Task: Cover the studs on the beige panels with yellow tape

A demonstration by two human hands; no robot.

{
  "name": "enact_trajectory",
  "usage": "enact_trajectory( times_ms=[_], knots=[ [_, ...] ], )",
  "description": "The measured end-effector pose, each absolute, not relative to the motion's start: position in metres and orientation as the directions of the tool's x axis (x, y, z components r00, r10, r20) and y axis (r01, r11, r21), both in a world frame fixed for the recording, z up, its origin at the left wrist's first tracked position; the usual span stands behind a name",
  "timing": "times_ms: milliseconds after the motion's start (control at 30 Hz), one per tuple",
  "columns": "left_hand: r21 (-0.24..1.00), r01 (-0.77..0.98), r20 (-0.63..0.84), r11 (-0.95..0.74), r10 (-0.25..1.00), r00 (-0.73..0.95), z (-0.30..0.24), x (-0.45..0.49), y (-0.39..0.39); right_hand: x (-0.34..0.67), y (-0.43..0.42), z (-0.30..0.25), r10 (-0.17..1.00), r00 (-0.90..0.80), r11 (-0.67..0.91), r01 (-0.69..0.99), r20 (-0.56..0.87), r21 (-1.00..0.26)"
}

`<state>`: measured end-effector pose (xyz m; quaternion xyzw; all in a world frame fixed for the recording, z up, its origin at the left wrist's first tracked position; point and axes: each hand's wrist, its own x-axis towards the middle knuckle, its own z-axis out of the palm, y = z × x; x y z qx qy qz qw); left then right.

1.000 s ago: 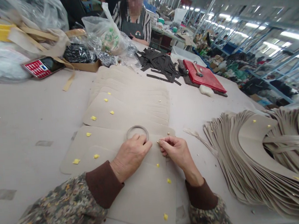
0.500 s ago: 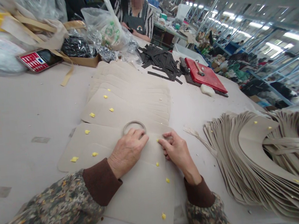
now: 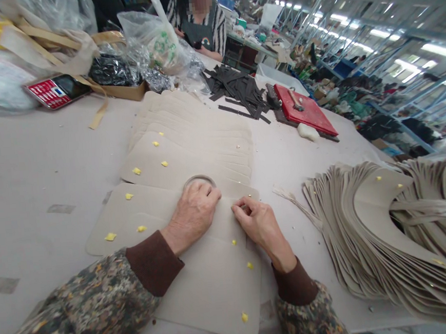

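Note:
My left hand point(image 3: 194, 208) lies on a beige leather panel point(image 3: 213, 286), its fingers curled over a shallow round lid point(image 3: 199, 179) and covering most of it. My right hand point(image 3: 257, 223) sits just to the right on the same panel, thumb and forefinger pinched together at the panel's upper edge; what they pinch is too small to name. A small metal stud point(image 3: 250, 196) shows just above my right fingers. The panel carries small yellow stickers point(image 3: 244, 317) and overlaps a row of like panels point(image 3: 190, 138) fanned away from me.
A big fanned stack of curved beige pieces point(image 3: 386, 236) fills the right. Farther off lie dark strips point(image 3: 236, 89), a red board point(image 3: 305, 111) with a hammer, plastic bags point(image 3: 159, 48), a red phone point(image 3: 53, 90). Another person point(image 3: 202, 22) sits across the table.
My left hand has slid up over the round lid, covering more of it. My right hand moved slightly up and left, its fingers closing into a pinch.

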<state>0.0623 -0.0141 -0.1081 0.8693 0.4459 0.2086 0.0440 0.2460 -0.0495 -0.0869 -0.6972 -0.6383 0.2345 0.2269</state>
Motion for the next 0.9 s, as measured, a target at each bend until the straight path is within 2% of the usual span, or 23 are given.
enact_trajectory(
  times_ms=[133, 300, 467, 567, 667, 800, 900],
  knots=[
    [0.284, 0.746, 0.351, -0.602, 0.79, 0.503, -0.106, 0.062, -0.013, 0.249, -0.038, -0.084, 0.991, 0.088, -0.133, 0.753, -0.102, -0.644],
    [0.324, 0.69, 0.412, -0.647, 0.754, 0.512, -0.103, 0.057, -0.01, 0.261, -0.04, -0.086, 0.976, 0.067, -0.205, 0.595, -0.206, -0.777],
    [0.397, 0.497, 0.489, -0.772, 0.636, 0.597, -0.1, 0.053, -0.013, 0.276, -0.051, -0.091, 0.971, 0.1, -0.24, 0.459, -0.219, -0.855],
    [0.432, 0.346, 0.534, -0.833, 0.545, 0.647, -0.098, 0.051, -0.021, 0.277, -0.059, -0.092, 0.985, 0.123, -0.166, 0.442, -0.123, -0.882],
    [0.471, 0.275, 0.564, -0.838, 0.526, 0.637, -0.095, 0.049, -0.03, 0.268, -0.072, -0.086, 0.993, 0.111, -0.024, 0.467, 0.031, -0.884],
    [0.535, 0.293, 0.518, -0.792, 0.582, 0.626, -0.093, 0.049, -0.038, 0.25, -0.087, -0.074, 0.976, -0.01, 0.192, 0.503, 0.217, -0.843],
    [0.509, 0.338, 0.498, -0.792, 0.591, 0.634, -0.094, 0.05, -0.042, 0.243, -0.091, -0.068, 0.93, -0.119, 0.353, 0.555, 0.347, -0.754]
  ],
)
